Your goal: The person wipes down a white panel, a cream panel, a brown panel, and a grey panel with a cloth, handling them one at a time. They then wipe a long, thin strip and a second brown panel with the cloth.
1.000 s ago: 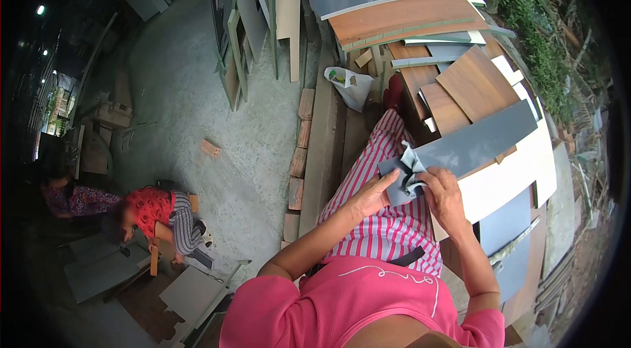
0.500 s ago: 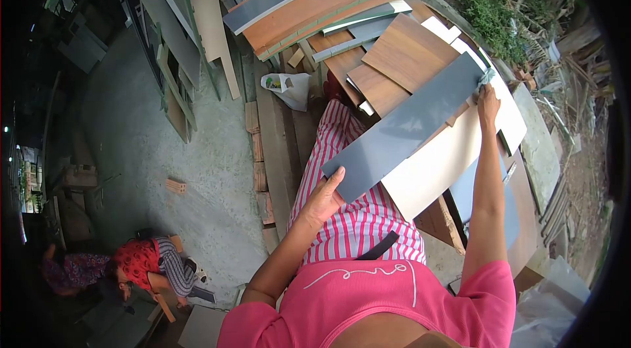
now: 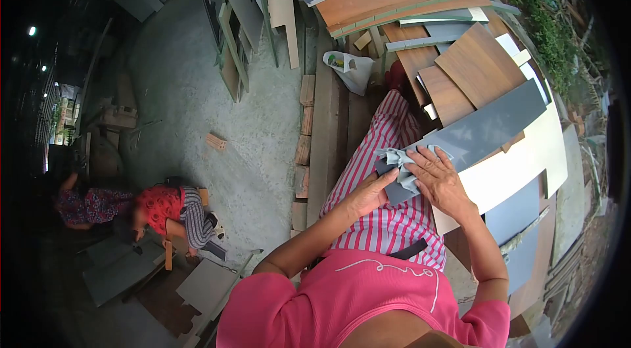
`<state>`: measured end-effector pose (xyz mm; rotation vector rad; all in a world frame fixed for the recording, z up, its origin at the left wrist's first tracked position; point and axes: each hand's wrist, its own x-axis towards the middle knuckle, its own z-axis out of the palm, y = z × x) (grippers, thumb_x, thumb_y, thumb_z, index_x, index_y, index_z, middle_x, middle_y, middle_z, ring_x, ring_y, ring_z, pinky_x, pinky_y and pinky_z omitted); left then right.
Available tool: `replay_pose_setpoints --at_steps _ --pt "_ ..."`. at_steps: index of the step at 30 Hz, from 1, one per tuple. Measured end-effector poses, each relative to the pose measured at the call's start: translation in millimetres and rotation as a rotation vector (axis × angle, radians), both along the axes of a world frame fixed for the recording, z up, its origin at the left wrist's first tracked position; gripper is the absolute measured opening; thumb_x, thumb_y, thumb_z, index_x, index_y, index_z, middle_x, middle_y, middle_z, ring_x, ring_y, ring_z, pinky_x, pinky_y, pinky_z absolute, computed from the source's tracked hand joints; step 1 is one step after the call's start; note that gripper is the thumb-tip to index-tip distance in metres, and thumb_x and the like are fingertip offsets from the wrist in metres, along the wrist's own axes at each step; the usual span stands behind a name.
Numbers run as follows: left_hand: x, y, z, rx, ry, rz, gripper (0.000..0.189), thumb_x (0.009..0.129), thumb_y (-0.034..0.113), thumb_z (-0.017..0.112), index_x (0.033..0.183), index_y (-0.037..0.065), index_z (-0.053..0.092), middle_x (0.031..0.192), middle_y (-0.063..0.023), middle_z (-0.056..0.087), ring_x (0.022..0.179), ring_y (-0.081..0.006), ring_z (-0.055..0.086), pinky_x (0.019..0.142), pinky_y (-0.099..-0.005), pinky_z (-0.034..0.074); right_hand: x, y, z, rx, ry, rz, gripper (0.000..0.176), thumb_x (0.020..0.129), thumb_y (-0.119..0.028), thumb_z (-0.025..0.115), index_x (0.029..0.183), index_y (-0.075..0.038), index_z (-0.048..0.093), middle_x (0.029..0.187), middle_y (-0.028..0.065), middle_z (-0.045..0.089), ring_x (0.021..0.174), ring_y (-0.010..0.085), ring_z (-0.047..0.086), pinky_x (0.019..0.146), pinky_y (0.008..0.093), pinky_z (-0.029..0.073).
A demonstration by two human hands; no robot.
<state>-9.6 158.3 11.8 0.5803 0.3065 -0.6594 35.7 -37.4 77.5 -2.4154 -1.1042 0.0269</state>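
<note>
A long dark grey board (image 3: 496, 126) lies slanted across my lap, its far end over the stacked boards. My left hand (image 3: 369, 195) grips the near end, with the thumb on top and the other fingers mostly hidden. On that same end, my right hand (image 3: 439, 180) presses a crumpled light blue-grey cloth (image 3: 402, 159) against the board's surface. Its fingers are stretched over the cloth, close to the left thumb.
Wood-brown panels (image 3: 480, 65) and a large white panel (image 3: 516, 164) lie beneath and beside the board. A white plastic bag (image 3: 351, 73) stands past my knees. Two people work at lower left, one in a red top (image 3: 161, 207). Bricks (image 3: 302, 151) line the ledge.
My right hand has moved with the cloth from the board's far end to its near end, beside my left hand. The view has shifted, so the surroundings appear farther right.
</note>
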Motion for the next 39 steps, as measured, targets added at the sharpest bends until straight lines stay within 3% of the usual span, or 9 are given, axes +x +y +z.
replay_pose_setpoints --at_steps 4,9,16,22,27,30,34,35,39 --pt "-6.0 0.6 -12.2 0.059 0.014 -0.061 0.057 0.089 0.036 0.058 0.132 0.006 0.035 0.126 -0.0077 0.047 0.115 -0.0193 0.048 0.095 -0.0391 0.042 53.9 -58.0 -12.2 -0.107 -0.111 -0.389 0.036 0.087 -0.007 0.051 0.123 -0.008 0.053 0.137 0.0065 0.044 0.13 0.0251 0.035 0.109 0.0437 0.024" --pt "-2.4 2.8 -0.1 0.145 0.021 -0.086 0.066 0.087 0.04 0.06 0.134 0.005 0.031 0.126 -0.0079 0.046 0.118 -0.0192 0.044 0.096 -0.0411 0.04 146.6 -218.1 -65.9 -0.214 -0.261 -0.867 0.036 0.097 -0.019 0.037 0.13 -0.009 0.046 0.139 0.0134 0.039 0.131 0.0315 0.032 0.108 0.0418 0.025" --pt "6.5 5.5 -8.7 0.075 -0.019 -0.067 0.058 0.085 0.035 0.063 0.127 0.003 0.04 0.121 -0.0091 0.049 0.113 -0.0181 0.049 0.093 -0.0368 0.044 171.4 -273.2 -110.3 -0.245 -0.363 -1.009 0.039 0.096 -0.021 0.038 0.133 -0.011 0.042 0.139 0.0156 0.037 0.129 0.0361 0.033 0.106 0.0427 0.029" --pt "10.6 1.5 -5.6 0.017 0.034 -0.047 0.056 0.085 0.033 0.064 0.126 0.004 0.041 0.119 -0.0078 0.051 0.111 -0.0176 0.05 0.092 -0.0362 0.044 175.3 -263.1 -93.4 -0.308 -0.284 -1.057 0.038 0.094 -0.018 0.039 0.13 -0.008 0.045 0.134 0.019 0.043 0.124 0.0357 0.041 0.102 0.0431 0.033" --pt "15.9 0.8 30.0 0.127 -0.066 -0.024 0.058 0.084 0.033 0.065 0.128 0.002 0.041 0.119 -0.0097 0.052 0.112 -0.0186 0.05 0.092 -0.0364 0.044 171.4 -232.9 -80.7 -0.01 -0.148 -1.014 0.036 0.095 -0.017 0.037 0.128 -0.007 0.048 0.132 0.0195 0.045 0.122 0.0354 0.042 0.101 0.0403 0.035" --pt "24.2 10.4 57.2 0.343 -0.307 -0.006 0.056 0.084 0.033 0.064 0.124 -0.002 0.046 0.113 -0.0114 0.056 0.108 -0.0175 0.052 0.089 -0.0313 0.044 121.1 -126.5 -25.2 0.214 -0.083 -0.894 0.036 0.096 -0.014 0.037 0.131 -0.012 0.046 0.136 0.0171 0.042 0.129 0.0307 0.036 0.105 0.0393 0.031" --pt "37.1 21.6 95.9 0.738 -0.592 -0.121 0.041 0.085 0.026 0.064 0.114 -0.002 0.056 0.098 -0.0088 0.063 0.093 -0.0134 0.057 0.081 -0.0273 0.046 48.0 -23.0 32.0 0.194 -0.347 -0.509 0.047 0.077 0.006 0.055 0.122 -0.007 0.053 0.136 0.0105 0.044 0.131 0.0306 0.034 0.108 0.0465 0.026" --pt "38.3 21.5 105.8 0.795 -0.632 -0.149 0.039 0.085 0.024 0.064 0.115 -0.002 0.057 0.098 -0.0083 0.064 0.09 -0.013 0.058 0.079 -0.0268 0.047 35.3 -11.7 32.1 0.252 -0.371 -0.364 0.049 0.071 0.005 0.059 0.119 -0.009 0.055 0.136 0.0086 0.045 0.13 0.0291 0.035 0.108 0.0462 0.026" --pt "38.4 19.3 106.7 0.851 -0.753 -0.24 0.043 0.083 0.017 0.066 0.121 0.001 0.054 0.105 -0.0097 0.063 0.094 -0.0128 0.058 0.081 -0.0266 0.047 16.9 -7.2 37.0 0.252 -0.43 -0.152 0.04 0.078 -0.01 0.057 0.118 -0.011 0.056 0.133 0.0036 0.047 0.126 0.0231 0.041 0.107 0.0431 0.028"
